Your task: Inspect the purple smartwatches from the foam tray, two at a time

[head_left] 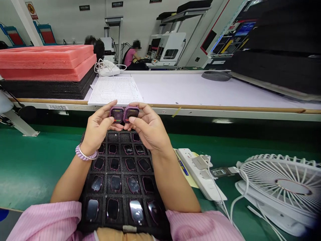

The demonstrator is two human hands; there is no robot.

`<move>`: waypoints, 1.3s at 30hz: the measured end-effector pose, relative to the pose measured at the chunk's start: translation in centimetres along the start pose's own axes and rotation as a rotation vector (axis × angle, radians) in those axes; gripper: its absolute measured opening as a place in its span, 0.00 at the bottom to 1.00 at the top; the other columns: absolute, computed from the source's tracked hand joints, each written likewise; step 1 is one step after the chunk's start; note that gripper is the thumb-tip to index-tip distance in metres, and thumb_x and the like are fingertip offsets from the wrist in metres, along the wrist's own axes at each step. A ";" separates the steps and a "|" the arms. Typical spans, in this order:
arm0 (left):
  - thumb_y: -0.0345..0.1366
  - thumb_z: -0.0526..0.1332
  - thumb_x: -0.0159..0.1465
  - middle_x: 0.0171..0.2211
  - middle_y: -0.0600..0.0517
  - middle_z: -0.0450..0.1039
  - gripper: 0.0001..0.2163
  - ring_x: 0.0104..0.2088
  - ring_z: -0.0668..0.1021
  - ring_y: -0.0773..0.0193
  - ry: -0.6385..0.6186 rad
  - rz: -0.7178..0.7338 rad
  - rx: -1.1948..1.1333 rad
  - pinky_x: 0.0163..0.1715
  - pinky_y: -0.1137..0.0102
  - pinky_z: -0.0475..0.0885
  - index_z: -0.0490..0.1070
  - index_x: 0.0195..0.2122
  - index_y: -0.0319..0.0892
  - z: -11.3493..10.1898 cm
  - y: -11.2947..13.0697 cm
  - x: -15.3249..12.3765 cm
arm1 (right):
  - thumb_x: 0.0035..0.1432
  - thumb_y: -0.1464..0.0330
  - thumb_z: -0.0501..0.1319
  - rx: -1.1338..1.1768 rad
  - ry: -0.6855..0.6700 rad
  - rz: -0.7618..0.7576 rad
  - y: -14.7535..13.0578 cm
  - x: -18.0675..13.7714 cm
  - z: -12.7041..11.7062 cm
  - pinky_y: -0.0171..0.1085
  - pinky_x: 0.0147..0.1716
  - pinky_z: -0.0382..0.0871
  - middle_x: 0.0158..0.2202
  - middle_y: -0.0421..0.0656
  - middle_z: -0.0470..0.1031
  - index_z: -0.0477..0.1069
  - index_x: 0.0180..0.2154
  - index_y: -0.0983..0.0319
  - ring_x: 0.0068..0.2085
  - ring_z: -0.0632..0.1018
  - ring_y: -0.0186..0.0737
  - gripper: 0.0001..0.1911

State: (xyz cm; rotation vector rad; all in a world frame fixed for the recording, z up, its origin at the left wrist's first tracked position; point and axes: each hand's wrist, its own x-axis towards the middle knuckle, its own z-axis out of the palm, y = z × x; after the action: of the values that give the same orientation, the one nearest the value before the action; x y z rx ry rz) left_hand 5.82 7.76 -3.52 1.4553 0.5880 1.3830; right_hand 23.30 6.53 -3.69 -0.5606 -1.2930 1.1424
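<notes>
My left hand (100, 122) pinches a purple-framed smartwatch (116, 114) without a strap, its screen lit with small coloured marks. Beside it, my right hand (147, 125) grips a second purple smartwatch (131, 113), also lit, thumb near its lower edge. The two watches are held side by side, edges very close or touching, screens toward me. Beneath my forearms lies a black foam tray (121, 176) with rows of square pockets. Most visible pockets hold a dark-screened watch like the one at the front (112, 209); a couple at the back show none. My wrists partly hide the tray.
Right of the tray are a white power strip (198, 174) with plugs and a white fan (283, 187) with loose cables. On the shelf (175, 88) stand stacked pink foam (47, 62), a printed sheet (114, 90) and a coiled white cable (107, 68). People sit beyond.
</notes>
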 end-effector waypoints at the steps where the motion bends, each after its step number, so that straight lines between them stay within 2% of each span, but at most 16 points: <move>1: 0.29 0.61 0.63 0.43 0.51 0.82 0.23 0.30 0.85 0.67 0.005 0.002 0.006 0.34 0.73 0.85 0.73 0.61 0.45 -0.2 -0.1 0.1 | 0.57 0.65 0.72 0.009 -0.004 0.003 0.1 0.1 -0.2 0.34 0.31 0.75 0.37 0.38 0.75 0.69 0.50 0.58 0.29 0.78 0.33 0.21; 5: 0.29 0.62 0.63 0.49 0.50 0.81 0.24 0.30 0.85 0.68 0.022 0.026 0.030 0.33 0.74 0.84 0.72 0.61 0.47 -1.3 -1.0 0.9 | 0.63 0.56 0.69 0.041 -0.013 0.042 0.7 0.7 -1.2 0.36 0.32 0.76 0.39 0.41 0.77 0.69 0.51 0.58 0.30 0.79 0.36 0.21; 9: 0.30 0.62 0.64 0.47 0.50 0.81 0.28 0.31 0.85 0.67 -0.022 0.054 0.088 0.34 0.74 0.84 0.67 0.66 0.50 -2.4 -1.6 1.5 | 0.65 0.51 0.66 0.024 -0.015 0.044 1.0 1.1 -2.0 0.40 0.35 0.77 0.44 0.45 0.78 0.69 0.55 0.58 0.32 0.81 0.39 0.24; 15: 0.32 0.65 0.64 0.51 0.48 0.78 0.25 0.31 0.84 0.68 -0.054 0.132 0.133 0.36 0.73 0.84 0.68 0.63 0.47 -2.2 -1.2 2.4 | 0.64 0.53 0.67 0.034 -0.032 0.036 0.4 1.6 -2.6 0.40 0.37 0.78 0.44 0.45 0.79 0.69 0.55 0.58 0.33 0.81 0.40 0.24; 20: 0.33 0.68 0.63 0.49 0.49 0.77 0.26 0.33 0.84 0.67 -0.131 0.323 0.226 0.38 0.72 0.84 0.67 0.63 0.50 -1.7 -0.2 5.2 | 0.63 0.54 0.66 0.043 -0.022 -0.073 -1.3 3.5 -2.2 0.38 0.34 0.78 0.41 0.42 0.79 0.69 0.52 0.56 0.32 0.81 0.39 0.21; 24: 0.36 0.69 0.63 0.46 0.50 0.76 0.26 0.33 0.84 0.66 -0.154 0.444 0.259 0.37 0.71 0.83 0.67 0.62 0.52 -1.1 1.3 7.0 | 0.61 0.57 0.66 0.049 -0.088 -0.153 -3.7 4.8 -1.3 0.37 0.33 0.77 0.40 0.41 0.78 0.69 0.50 0.58 0.31 0.80 0.38 0.19; 29: 0.37 0.72 0.59 0.48 0.50 0.76 0.27 0.33 0.82 0.66 -0.090 0.411 0.222 0.38 0.67 0.83 0.69 0.60 0.52 0.3 3.8 6.9 | 0.52 0.66 0.67 -0.116 -0.128 -0.175 -6.4 5.0 -0.6 0.39 0.38 0.78 0.42 0.40 0.75 0.67 0.53 0.56 0.35 0.81 0.39 0.26; 34: 0.39 0.75 0.57 0.47 0.50 0.74 0.29 0.36 0.82 0.63 -0.072 0.413 0.197 0.37 0.66 0.81 0.70 0.59 0.53 0.9 5.1 6.7 | 0.51 0.64 0.68 -0.218 -0.145 -0.184 -7.7 4.7 -0.3 0.40 0.41 0.79 0.42 0.40 0.73 0.66 0.56 0.56 0.39 0.81 0.42 0.30; 39: 0.41 0.76 0.57 0.42 0.52 0.76 0.28 0.30 0.81 0.67 -0.060 0.403 0.186 0.36 0.68 0.81 0.70 0.57 0.51 1.1 5.2 6.0 | 0.51 0.63 0.71 -0.163 -0.199 -0.213 -7.6 4.2 -0.1 0.41 0.42 0.79 0.41 0.40 0.75 0.66 0.55 0.57 0.37 0.81 0.41 0.30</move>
State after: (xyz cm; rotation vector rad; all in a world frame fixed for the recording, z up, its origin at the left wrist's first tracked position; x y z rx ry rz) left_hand 6.76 10.59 3.92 1.8313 0.4051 1.6184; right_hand 25.43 7.34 4.70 -0.4226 -1.5880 0.9388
